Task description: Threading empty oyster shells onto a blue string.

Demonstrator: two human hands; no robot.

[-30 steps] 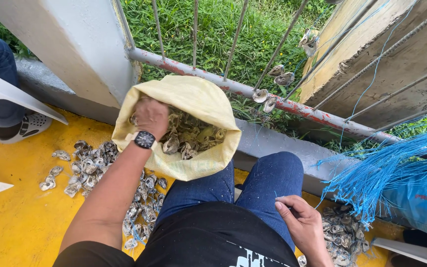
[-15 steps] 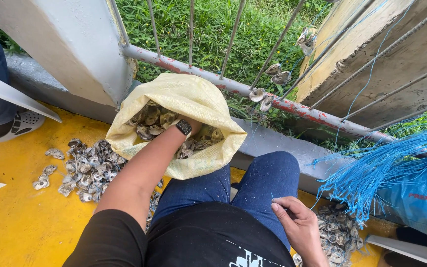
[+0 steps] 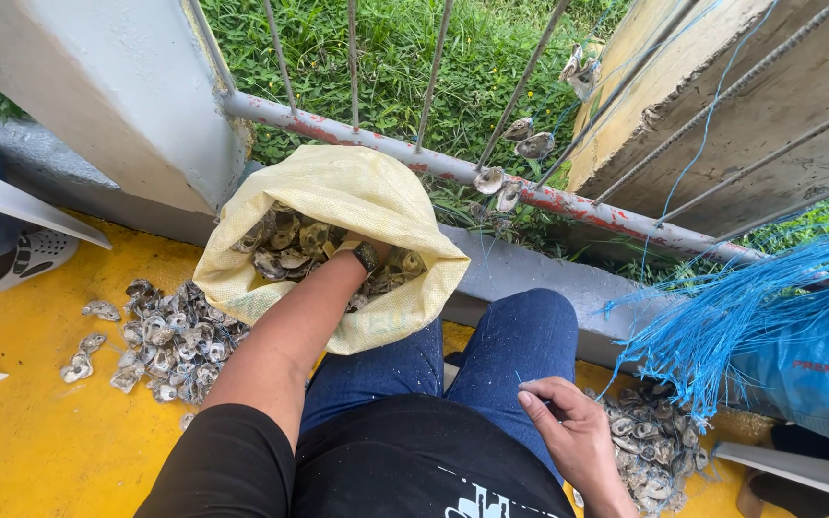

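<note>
In the woven yellow sack [image 3: 357,192] — left hand [image 3: 362,251] among rough shells [image 3: 285,249], grip unclear | right hand [image 3: 568,427] loosely curled.

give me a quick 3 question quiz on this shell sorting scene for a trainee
1. True or false: the left hand is reaching down into the yellow sack of shells.
2. Multiple choice: where does the right hand rest? A) on the rusty rail B) on the person's right thigh, in blue jeans C) inside the sack
3. Fill in: a bundle of ___ coloured strings hangs at the person's right, above a shell pile.

Key
1. True; the hand is hidden among the shells, only the wrist with a watch shows.
2. B
3. Blue
</note>
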